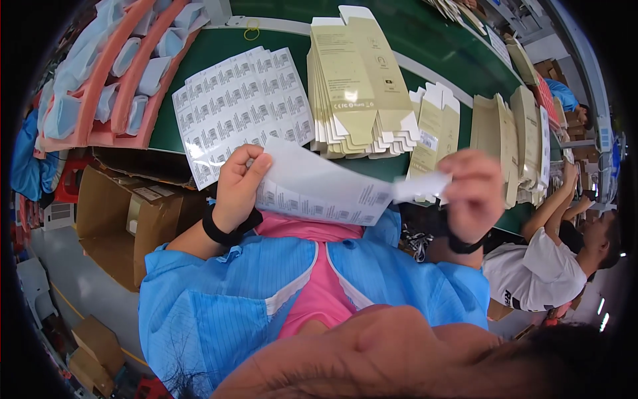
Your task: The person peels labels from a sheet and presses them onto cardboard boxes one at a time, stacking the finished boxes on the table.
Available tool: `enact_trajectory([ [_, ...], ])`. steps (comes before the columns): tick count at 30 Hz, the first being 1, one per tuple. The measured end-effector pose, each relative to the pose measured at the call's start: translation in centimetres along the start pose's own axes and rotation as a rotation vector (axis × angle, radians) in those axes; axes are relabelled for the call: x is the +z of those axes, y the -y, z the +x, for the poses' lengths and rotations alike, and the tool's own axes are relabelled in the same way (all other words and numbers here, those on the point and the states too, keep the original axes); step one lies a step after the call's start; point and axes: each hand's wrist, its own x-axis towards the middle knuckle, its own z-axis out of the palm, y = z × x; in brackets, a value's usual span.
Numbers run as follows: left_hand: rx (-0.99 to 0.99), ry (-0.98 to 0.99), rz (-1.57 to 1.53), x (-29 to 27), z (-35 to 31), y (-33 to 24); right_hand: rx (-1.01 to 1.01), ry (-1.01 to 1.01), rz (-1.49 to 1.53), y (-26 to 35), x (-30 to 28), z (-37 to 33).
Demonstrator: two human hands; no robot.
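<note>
My left hand [238, 189] is closed, thumb on top, around the left edge of a curved sheet of barcode labels [319, 193]. Part of that sheet is bare white backing, with rows of labels along its lower side. At the sheet's right end, my right hand [474, 193] pinches a small white label [423, 187], both slightly blurred. Whether this label still touches the sheet I cannot tell. Just beyond the left hand, more label sheets [242, 100] lie on the green table. A stack of flattened pale-green boxes [355, 80] stands beside them, with a smaller flat box [433, 126] to its right.
Pink foam dividers [174, 60] holding pale-blue wrapped items stand at the far left. An open cardboard carton [119, 226] sits below the table's left edge. More folded boxes [492, 143] line the right side, where another person in a white shirt [541, 269] works.
</note>
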Motion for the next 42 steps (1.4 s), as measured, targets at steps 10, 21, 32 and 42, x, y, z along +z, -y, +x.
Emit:
enact_trajectory([
  [10,0.017,0.004,-0.189,-1.3,-0.3,0.0,0.876,0.221,0.398,-10.7,4.8,9.4],
  [21,-0.026,0.006,-0.176,-2.8,-0.3,0.6,0.975,0.191,0.503,-13.1,6.0,8.6],
  [32,-0.045,0.04,-0.203,-2.0,-0.6,0.5,0.814,0.313,0.001,-11.3,6.5,9.2],
  [42,-0.057,0.064,-0.198,-1.9,-1.3,0.7,0.707,-0.085,0.016,-5.9,-4.0,7.9],
])
